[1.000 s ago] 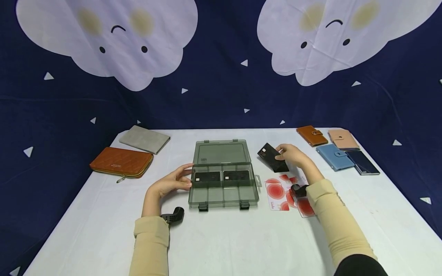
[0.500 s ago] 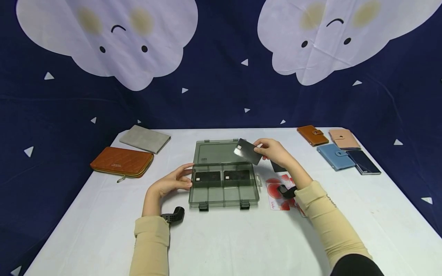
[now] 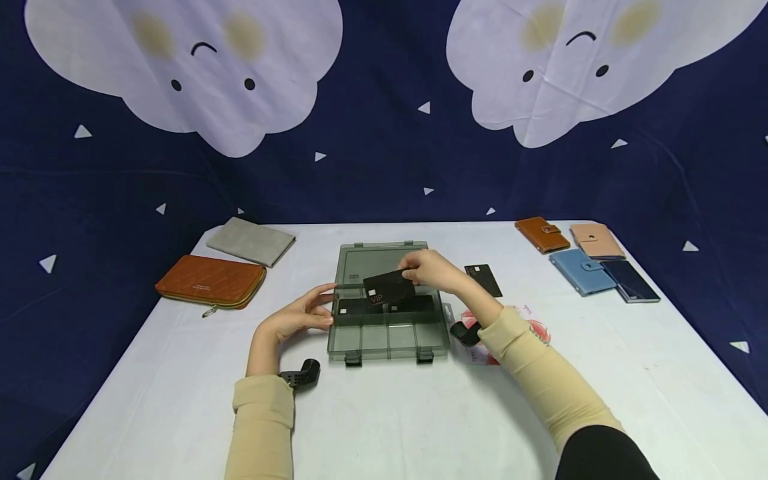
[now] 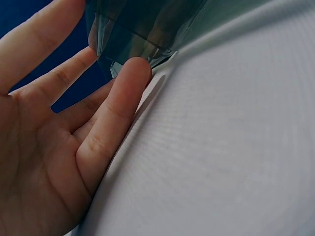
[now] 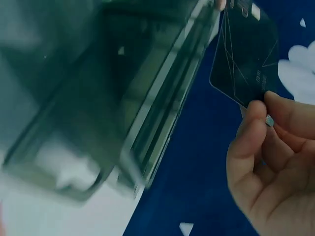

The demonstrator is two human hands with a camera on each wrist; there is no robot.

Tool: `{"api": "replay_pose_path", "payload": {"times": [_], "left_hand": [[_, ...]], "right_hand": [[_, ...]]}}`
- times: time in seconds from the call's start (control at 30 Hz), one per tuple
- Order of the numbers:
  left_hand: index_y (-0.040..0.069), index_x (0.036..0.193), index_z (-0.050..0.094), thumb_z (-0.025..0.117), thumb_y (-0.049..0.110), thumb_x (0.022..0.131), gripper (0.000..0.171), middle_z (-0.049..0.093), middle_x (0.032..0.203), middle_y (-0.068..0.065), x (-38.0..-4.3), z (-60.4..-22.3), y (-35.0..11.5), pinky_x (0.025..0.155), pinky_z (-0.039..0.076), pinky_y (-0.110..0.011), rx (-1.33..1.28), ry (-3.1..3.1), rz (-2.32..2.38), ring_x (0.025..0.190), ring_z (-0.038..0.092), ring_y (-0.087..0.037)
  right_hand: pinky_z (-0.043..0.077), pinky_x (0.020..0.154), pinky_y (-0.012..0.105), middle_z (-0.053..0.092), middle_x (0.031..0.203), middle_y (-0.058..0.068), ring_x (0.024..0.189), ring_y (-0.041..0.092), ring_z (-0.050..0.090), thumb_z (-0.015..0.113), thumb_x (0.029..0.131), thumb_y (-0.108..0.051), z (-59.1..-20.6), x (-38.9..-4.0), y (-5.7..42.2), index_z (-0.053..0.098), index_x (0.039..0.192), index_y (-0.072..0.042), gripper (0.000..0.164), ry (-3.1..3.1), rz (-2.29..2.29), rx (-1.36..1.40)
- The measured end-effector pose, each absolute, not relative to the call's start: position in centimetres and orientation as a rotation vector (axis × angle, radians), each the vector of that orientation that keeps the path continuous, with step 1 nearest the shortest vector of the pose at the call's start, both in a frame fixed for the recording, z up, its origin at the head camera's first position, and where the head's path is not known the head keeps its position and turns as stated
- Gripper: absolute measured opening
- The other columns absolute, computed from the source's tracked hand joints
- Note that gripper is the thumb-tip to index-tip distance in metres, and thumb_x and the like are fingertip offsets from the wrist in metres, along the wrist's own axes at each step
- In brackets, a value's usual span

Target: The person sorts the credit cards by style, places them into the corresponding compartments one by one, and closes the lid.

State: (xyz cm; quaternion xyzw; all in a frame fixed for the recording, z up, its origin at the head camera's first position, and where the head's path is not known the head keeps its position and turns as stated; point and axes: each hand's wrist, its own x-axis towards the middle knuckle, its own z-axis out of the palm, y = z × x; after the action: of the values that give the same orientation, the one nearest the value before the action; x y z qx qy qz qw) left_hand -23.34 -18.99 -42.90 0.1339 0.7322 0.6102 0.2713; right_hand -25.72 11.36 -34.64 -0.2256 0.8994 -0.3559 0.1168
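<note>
Between thumb and fingertips my right hand [image 3: 433, 270] [image 5: 278, 162] pinches a black VIP bank card [image 3: 384, 288] [image 5: 246, 59] by one end, tilted above the box's back row. The translucent grey-green compartment box [image 3: 372, 340] lies with its lid [image 3: 369, 257] folded back. Two more black cards, a left one [image 3: 351, 307] and a right one [image 3: 423, 305], sit in its back compartments, partly covered by the held card. At the box's left side, my left hand [image 3: 294, 323] [image 4: 64, 142] rests with fingers extended, thumb and fingertips at the wall [image 4: 142, 29].
Right of the box lie another black card [image 3: 483, 280] and red-and-white cards [image 3: 480, 355], partly hidden under my right arm. An orange-brown zip wallet [image 3: 210, 281] and grey wallet [image 3: 252, 241] lie left. Several small wallets, including a blue one [image 3: 582, 272], and a phone [image 3: 631, 281] lie right.
My right hand has lifted a black card from the pile on the right and carried it left over the box. One black card stays behind there. The left hand has kept still.
</note>
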Motion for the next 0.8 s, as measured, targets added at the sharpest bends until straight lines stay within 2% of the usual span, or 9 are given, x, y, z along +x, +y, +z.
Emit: {"api": "replay_pose_path", "payload": {"times": [0.2, 0.33, 0.57, 0.67, 0.8], "left_hand": [[0.014, 0.149, 0.016, 0.065, 0.004, 0.082, 0.084, 0.015, 0.15, -0.022, -23.3, -42.9, -19.0, 0.089, 0.04, -0.033, 0.367, 1.968, 1.647, 0.093, 0.053, -0.012], [0.014, 0.149, 0.016, 0.065, 0.004, 0.082, 0.084, 0.015, 0.149, -0.022, -23.3, -42.9, -19.0, 0.09, 0.039, -0.034, 0.365, 1.967, 1.647, 0.093, 0.054, -0.012], [0.014, 0.149, 0.015, 0.066, 0.006, 0.082, 0.085, 0.013, 0.15, -0.022, -23.4, -42.9, -19.1, 0.09, 0.04, -0.034, 0.364, 1.955, 1.65, 0.093, 0.054, -0.012], [0.014, 0.149, 0.015, 0.066, 0.006, 0.082, 0.085, 0.013, 0.15, -0.022, -23.4, -42.9, -19.1, 0.091, 0.039, -0.035, 0.364, 1.959, 1.644, 0.093, 0.053, -0.013], [0.015, 0.149, 0.015, 0.066, 0.006, 0.082, 0.084, 0.013, 0.15, -0.022, -23.4, -43.0, -19.1, 0.092, 0.038, -0.037, 0.363, 1.964, 1.636, 0.095, 0.053, -0.013]], "right_hand": [[0.044, 0.065, 0.029, 0.064, 0.104, 0.014, 0.072, 0.017, 0.054, 0.046, 0.094, -0.001, -34.9, -25.7, 8.7, 0.062, 0.106, -0.003, 0.021, 2.643, -0.87, -0.679], [0.038, 0.062, 0.027, 0.061, 0.101, 0.013, 0.066, 0.016, 0.046, 0.041, 0.093, 0.003, -35.2, -25.6, 7.5, 0.06, 0.107, -0.005, 0.025, 2.584, -0.817, -0.681], [0.042, 0.066, 0.032, 0.057, 0.106, 0.012, 0.078, 0.028, 0.056, 0.045, 0.095, -0.002, -35.7, -25.4, 6.5, 0.048, 0.107, -0.007, 0.013, 2.441, -0.855, -0.677], [0.04, 0.064, 0.031, 0.055, 0.103, 0.011, 0.079, 0.03, 0.055, 0.042, 0.097, -0.004, -35.7, -25.2, 6.5, 0.046, 0.105, -0.007, 0.01, 2.417, -0.813, -0.657], [0.038, 0.064, 0.03, 0.054, 0.107, 0.01, 0.078, 0.03, 0.053, 0.035, 0.098, -0.002, -35.6, -24.9, 6.5, 0.048, 0.106, -0.008, 0.016, 2.412, -0.76, -0.66]]}}
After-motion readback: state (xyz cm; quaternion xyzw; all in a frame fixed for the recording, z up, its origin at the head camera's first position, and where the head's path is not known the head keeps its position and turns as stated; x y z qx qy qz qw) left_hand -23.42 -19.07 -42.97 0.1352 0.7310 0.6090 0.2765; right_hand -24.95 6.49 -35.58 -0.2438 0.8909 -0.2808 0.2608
